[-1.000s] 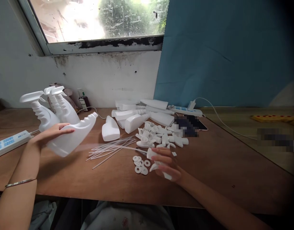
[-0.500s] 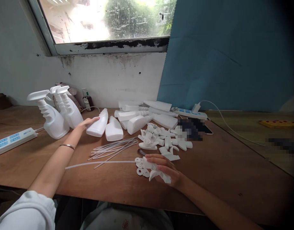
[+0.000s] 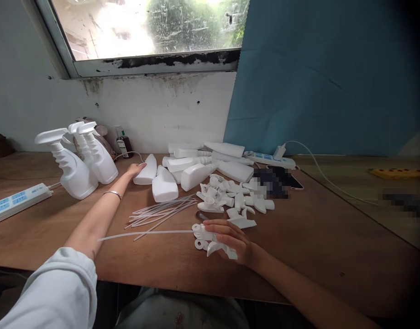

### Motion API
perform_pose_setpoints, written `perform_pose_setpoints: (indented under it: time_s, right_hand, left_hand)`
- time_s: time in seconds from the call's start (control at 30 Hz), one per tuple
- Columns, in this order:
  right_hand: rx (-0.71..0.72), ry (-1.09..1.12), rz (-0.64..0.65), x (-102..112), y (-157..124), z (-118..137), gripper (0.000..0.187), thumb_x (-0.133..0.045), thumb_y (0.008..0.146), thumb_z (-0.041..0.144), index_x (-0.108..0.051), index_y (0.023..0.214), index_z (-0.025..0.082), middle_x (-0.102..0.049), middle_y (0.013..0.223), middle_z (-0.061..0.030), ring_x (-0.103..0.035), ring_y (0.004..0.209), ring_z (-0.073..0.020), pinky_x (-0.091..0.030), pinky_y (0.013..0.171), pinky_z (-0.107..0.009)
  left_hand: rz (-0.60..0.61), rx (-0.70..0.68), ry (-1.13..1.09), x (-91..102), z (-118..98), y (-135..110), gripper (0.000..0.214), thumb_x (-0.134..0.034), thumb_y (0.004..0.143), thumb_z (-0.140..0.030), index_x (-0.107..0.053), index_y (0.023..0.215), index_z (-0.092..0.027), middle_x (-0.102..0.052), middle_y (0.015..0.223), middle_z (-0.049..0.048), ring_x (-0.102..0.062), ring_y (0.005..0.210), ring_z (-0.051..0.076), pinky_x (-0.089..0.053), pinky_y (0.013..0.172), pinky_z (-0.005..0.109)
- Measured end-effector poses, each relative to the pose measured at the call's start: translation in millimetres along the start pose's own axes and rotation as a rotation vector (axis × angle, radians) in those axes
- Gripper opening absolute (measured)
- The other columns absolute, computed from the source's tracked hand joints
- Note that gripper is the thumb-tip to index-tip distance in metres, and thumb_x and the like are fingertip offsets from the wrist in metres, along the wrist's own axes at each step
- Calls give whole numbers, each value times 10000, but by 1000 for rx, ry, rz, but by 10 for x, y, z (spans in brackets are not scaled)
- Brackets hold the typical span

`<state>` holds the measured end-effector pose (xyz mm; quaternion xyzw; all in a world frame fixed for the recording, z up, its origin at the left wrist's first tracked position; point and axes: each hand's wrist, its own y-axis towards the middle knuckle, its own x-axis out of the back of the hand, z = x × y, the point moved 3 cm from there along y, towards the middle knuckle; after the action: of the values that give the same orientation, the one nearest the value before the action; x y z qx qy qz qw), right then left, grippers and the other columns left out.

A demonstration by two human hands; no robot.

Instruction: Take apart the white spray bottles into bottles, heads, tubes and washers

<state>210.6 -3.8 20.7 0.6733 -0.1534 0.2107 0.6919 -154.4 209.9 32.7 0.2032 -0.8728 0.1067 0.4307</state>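
Note:
My left hand (image 3: 133,170) reaches far forward and rests on a white empty bottle (image 3: 146,170) lying on the wooden table (image 3: 333,246), fingers curled over its base. My right hand (image 3: 230,238) lies near the front edge, closed on a white trigger spray head (image 3: 217,246) whose long thin tube (image 3: 144,233) trails left along the table. Small white ring washers (image 3: 198,236) lie under and beside that hand. Another capless bottle (image 3: 165,184) lies just right of the left hand.
Three assembled spray bottles (image 3: 76,160) stand at the back left. A bundle of thin tubes (image 3: 162,210), a heap of trigger heads (image 3: 230,196) and several capless bottles (image 3: 206,164) fill the middle. Power strips (image 3: 14,203) lie at left and back; a phone (image 3: 281,178) lies right.
My left hand carried the bottle from mid-air at the left and laid it down beside the other capless bottles. My right hand lowered the spray head with its tube onto the table.

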Motion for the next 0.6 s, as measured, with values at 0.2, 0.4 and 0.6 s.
perform_pose_setpoints:
  time_s: [0.2, 0.4, 0.6]
  right_hand:
    - [12, -93, 27, 12, 68, 36, 419, -450, 810, 21, -362, 1207, 120, -565, 1056, -171, -520, 1100, -253, -537, 781, -410]
    - [1, -89, 30, -87, 45, 34, 312, -471, 821, 63, -412, 1116, 146, -600, 1010, -146, -558, 1063, -230, -546, 750, -375]
    - [-28, -155, 9, -129, 34, 38, 265, -487, 825, 121, -433, 1079, 174, -610, 986, -125, -576, 1023, -225, -549, 720, -372]
  left_hand:
    - [-160, -88, -11, 213, -164, -302, 317, -495, 869, -309, -504, 1136, -137, -525, 1146, 95, -538, 999, 214, -460, 835, 420]
    - [118, -502, -78, 108, -545, -1432, 247, -497, 839, -356, -618, 967, -182, -631, 1018, 20, -560, 963, 184, -432, 844, 261]
    - [994, -998, -267, -244, -753, -2614, 382, -579, 795, -332, -518, 1145, -191, -572, 1128, 65, -524, 1003, 185, -397, 895, 304]
